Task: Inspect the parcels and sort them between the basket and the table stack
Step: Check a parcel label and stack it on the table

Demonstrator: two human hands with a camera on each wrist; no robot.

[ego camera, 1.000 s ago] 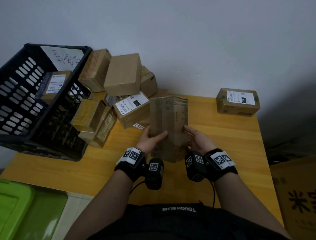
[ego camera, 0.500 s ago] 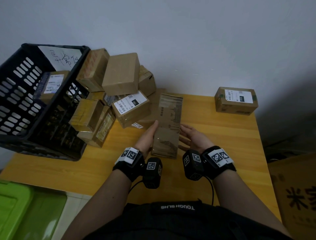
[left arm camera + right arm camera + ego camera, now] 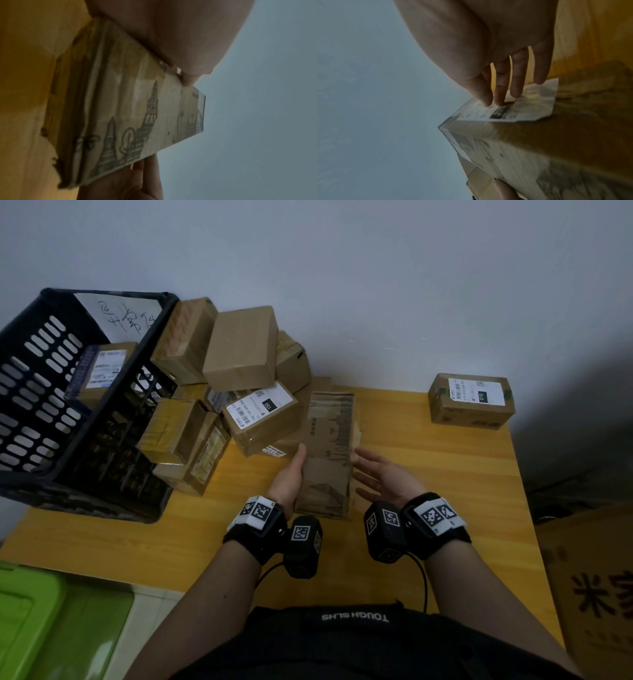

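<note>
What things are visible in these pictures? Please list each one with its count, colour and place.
long parcel: one, brown, printed drawings, on the table between the hands
basket: one, black, table's left end, tilted, one labelled parcel inside
parcel heap: several, brown, beside the basket
lone parcel: one, brown, white label, far right corner
table: one, yellow wood
bin: one, green, floor at lower left
carton: one, brown, floor at right
left hand: flat against the long parcel's left side
right hand: open, beside its right side
</note>
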